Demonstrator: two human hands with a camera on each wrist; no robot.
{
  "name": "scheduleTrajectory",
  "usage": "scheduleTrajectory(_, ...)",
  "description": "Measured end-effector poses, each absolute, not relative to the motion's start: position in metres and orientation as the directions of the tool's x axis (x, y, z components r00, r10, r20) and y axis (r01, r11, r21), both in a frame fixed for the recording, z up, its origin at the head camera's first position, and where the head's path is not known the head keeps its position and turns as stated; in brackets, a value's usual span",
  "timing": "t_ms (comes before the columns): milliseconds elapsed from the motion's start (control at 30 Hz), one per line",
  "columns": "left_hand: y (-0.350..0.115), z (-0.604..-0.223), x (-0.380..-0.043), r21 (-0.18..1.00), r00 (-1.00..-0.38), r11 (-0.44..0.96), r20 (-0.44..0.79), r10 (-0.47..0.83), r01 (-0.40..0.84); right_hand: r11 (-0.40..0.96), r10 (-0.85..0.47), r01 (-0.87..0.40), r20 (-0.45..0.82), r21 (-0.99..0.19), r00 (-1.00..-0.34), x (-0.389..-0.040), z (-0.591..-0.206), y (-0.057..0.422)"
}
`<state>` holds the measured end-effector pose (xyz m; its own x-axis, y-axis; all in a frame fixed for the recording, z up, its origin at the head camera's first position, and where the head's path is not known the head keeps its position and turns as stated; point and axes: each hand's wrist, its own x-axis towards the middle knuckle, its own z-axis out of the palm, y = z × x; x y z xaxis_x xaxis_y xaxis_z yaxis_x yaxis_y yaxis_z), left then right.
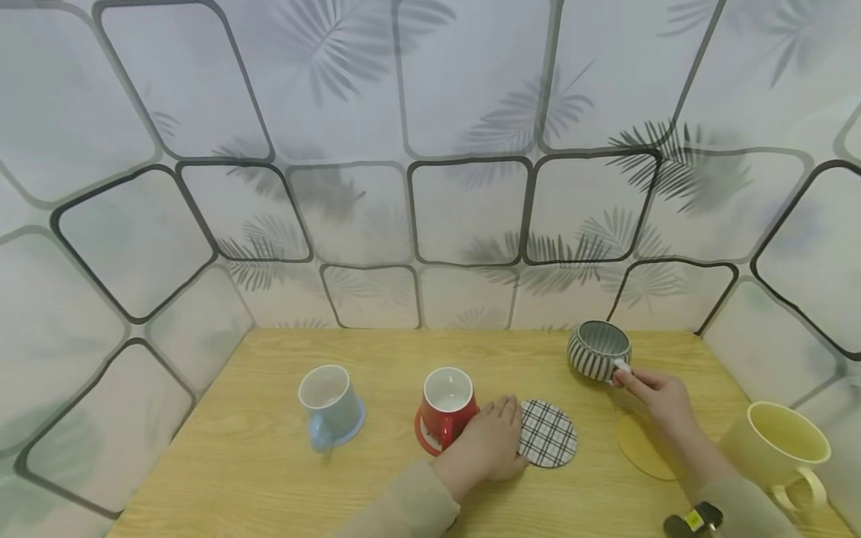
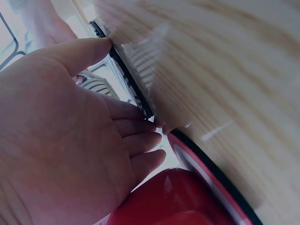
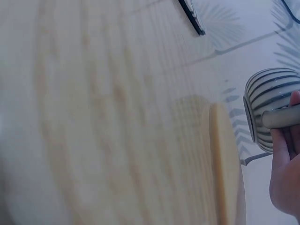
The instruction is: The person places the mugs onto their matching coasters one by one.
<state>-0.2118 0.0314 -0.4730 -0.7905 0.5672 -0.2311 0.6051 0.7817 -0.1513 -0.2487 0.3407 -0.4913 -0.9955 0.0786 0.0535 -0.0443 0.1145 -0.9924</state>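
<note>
My right hand (image 1: 655, 403) pinches the handle of a round grey-and-white striped cup (image 1: 595, 353) at the back right. In the right wrist view the striped cup (image 3: 269, 103) appears sideways, fingers at its handle. My left hand (image 1: 494, 441) lies between a red mug (image 1: 440, 403) and a black-and-white plaid coaster (image 1: 550, 435). Its thumb and fingertips touch the coaster's left edge, fingers nearly straight. In the left wrist view the thumb (image 2: 93, 51) meets the coaster's rim (image 2: 124, 72), while the red mug (image 2: 168, 201) sits close by the little finger.
The red mug stands on a red coaster (image 1: 424, 441). To the left, a light blue mug (image 1: 329, 407) stands on a blue coaster (image 1: 356, 427). A yellow coaster (image 1: 642, 448) lies beneath my right forearm, with a large yellow mug (image 1: 773, 448) beside it. A patterned wall (image 1: 464, 299) closes the back.
</note>
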Motion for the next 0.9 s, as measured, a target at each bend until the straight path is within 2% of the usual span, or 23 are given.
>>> scheduleTrajectory(200,0.032,-0.474,-0.212,-0.145,-0.79,0.783,-0.227,0.569,0.605,0.133,0.122,-0.052,0.069,-0.99,-0.99,-0.241,-0.486,0.333)
scheduleTrajectory(500,0.031,-0.472,-0.213,-0.147,-0.795,0.786,-0.224,0.564,0.6,0.052,0.136,-0.054,0.061,-0.997,-0.989,-0.235,-0.484,0.323)
scheduleTrajectory(900,0.031,-0.473,-0.212,-0.132,-0.794,0.79,-0.23,0.563,0.598,0.136,0.212,0.031,-0.001,-0.99,-0.977,-0.224,-0.484,0.315)
